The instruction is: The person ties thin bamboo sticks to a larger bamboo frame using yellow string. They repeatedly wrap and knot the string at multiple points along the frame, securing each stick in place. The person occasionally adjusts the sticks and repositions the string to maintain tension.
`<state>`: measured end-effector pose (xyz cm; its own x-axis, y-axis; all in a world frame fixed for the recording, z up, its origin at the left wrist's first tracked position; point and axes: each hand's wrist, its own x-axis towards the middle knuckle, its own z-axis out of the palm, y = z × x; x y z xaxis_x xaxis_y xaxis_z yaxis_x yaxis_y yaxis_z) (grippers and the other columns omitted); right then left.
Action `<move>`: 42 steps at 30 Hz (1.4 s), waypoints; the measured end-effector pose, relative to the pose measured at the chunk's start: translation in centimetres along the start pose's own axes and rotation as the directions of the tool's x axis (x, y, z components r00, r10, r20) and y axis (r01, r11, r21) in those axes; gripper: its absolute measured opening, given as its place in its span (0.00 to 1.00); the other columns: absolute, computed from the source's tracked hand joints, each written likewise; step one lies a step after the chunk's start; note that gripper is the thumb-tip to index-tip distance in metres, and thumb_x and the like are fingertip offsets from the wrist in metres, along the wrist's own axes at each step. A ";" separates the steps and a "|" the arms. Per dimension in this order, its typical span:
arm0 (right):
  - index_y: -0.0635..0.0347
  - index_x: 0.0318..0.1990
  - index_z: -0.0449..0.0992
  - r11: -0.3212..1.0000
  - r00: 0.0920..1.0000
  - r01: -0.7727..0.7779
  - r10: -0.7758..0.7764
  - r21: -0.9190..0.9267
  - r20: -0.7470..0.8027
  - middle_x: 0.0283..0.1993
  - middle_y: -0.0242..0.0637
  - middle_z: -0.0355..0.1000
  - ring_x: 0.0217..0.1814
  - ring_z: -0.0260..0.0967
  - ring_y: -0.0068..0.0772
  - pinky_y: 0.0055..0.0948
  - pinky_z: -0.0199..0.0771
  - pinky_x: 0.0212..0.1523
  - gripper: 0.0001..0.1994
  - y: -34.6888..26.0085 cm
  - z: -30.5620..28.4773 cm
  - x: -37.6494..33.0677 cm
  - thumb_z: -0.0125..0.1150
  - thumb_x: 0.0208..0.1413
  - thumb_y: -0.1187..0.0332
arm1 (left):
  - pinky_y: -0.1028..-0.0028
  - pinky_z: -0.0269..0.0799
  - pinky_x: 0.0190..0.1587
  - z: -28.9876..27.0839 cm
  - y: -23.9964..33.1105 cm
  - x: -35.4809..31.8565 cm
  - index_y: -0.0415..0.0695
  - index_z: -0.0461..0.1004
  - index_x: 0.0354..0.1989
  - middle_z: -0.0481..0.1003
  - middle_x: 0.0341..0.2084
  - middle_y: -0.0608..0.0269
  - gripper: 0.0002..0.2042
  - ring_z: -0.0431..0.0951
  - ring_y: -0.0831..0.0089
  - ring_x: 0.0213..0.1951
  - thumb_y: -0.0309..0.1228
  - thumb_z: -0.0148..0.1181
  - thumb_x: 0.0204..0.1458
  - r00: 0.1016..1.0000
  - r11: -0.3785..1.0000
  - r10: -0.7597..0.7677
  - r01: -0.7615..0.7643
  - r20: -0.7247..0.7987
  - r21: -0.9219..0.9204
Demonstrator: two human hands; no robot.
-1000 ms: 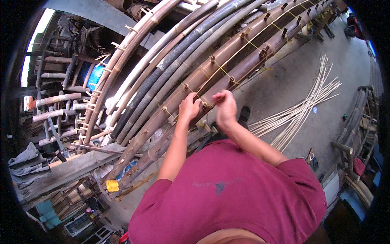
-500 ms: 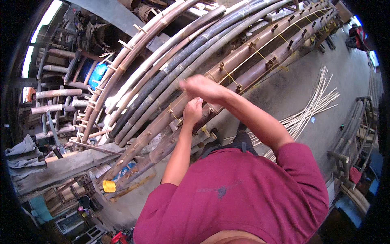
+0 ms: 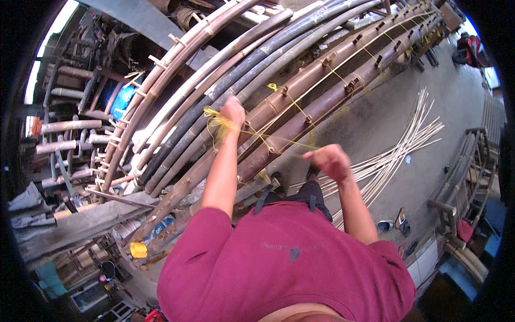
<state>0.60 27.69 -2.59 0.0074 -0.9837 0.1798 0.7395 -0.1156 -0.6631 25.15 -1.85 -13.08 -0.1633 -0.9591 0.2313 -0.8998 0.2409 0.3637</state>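
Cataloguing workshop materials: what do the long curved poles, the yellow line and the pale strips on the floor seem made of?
Long curved brown poles: likely bamboo, showing ringed nodes and a matte skin. Thin yellow line: looks like plastic or nylon string, fine and bright. Pale thin strips: probably split bamboo or cane, flat and unfinished.

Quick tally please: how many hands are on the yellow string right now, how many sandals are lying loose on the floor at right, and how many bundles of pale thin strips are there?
Hands: 2, left hand and right hand, both on the yellow string
Loose sandals: 2
Bundles of pale strips: 1
Total: 5
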 end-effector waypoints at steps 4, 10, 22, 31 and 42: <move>0.54 0.26 0.67 0.631 0.701 0.662 -0.329 0.406 -0.632 0.25 0.29 0.66 0.33 0.65 0.29 0.46 0.70 0.56 0.19 -0.1 -9.3 -7.8 0.51 0.63 0.51 | 0.54 0.73 0.47 -2.7 2.8 1.0 0.43 0.76 0.47 0.78 0.37 0.42 0.17 0.78 0.46 0.44 0.41 0.52 0.56 0.942 0.995 -0.039 0.069 0.333 -0.078; 0.60 0.59 0.66 0.719 0.692 -0.361 0.634 0.594 -0.346 0.50 0.47 0.72 0.49 0.72 0.42 0.51 0.70 0.56 0.33 13.2 -1.3 -5.6 0.45 0.61 0.39 | 0.54 0.72 0.42 -14.3 0.2 -4.6 0.36 0.75 0.41 0.77 0.35 0.39 0.17 0.78 0.44 0.40 0.39 0.49 0.60 0.987 0.975 0.104 -0.076 0.126 -0.209; 0.57 0.35 0.78 0.606 0.992 -0.129 0.082 -0.785 -0.100 0.33 0.47 0.72 0.37 0.70 0.46 0.43 0.68 0.48 0.19 21.8 21.9 11.2 0.44 0.62 0.55 | 0.60 0.66 0.52 -11.4 -3.4 -20.0 0.38 0.71 0.46 0.75 0.46 0.46 0.15 0.73 0.55 0.50 0.37 0.49 0.60 0.924 0.917 -0.047 0.190 0.379 -0.350; 0.64 0.28 0.76 0.606 0.860 -0.347 0.510 -0.716 0.014 0.25 0.41 0.72 0.28 0.66 0.28 0.35 0.69 0.34 0.25 17.7 15.6 17.8 0.46 0.65 0.50 | 0.58 0.71 0.43 -12.4 -4.7 -20.1 0.37 0.75 0.41 0.77 0.34 0.40 0.17 0.77 0.45 0.40 0.39 0.45 0.64 0.977 0.862 0.043 0.071 0.210 -0.503; 0.64 0.21 0.73 0.308 0.843 0.045 0.498 -0.950 0.201 0.23 0.55 0.70 0.30 0.69 0.60 0.51 0.69 0.34 0.21 19.3 11.0 -2.1 0.52 0.59 0.56 | 0.75 0.71 0.30 -16.4 -2.6 -11.9 0.36 0.77 0.36 0.76 0.21 0.63 0.13 0.76 0.79 0.27 0.30 0.46 0.65 0.992 0.534 0.006 0.104 0.126 -0.839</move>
<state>22.32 29.09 -7.77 0.5103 -0.8594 -0.0326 -0.4112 -0.2105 -0.8869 36.09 11.39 -1.99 -0.2181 -0.9688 0.1177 -0.1585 0.1542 0.9753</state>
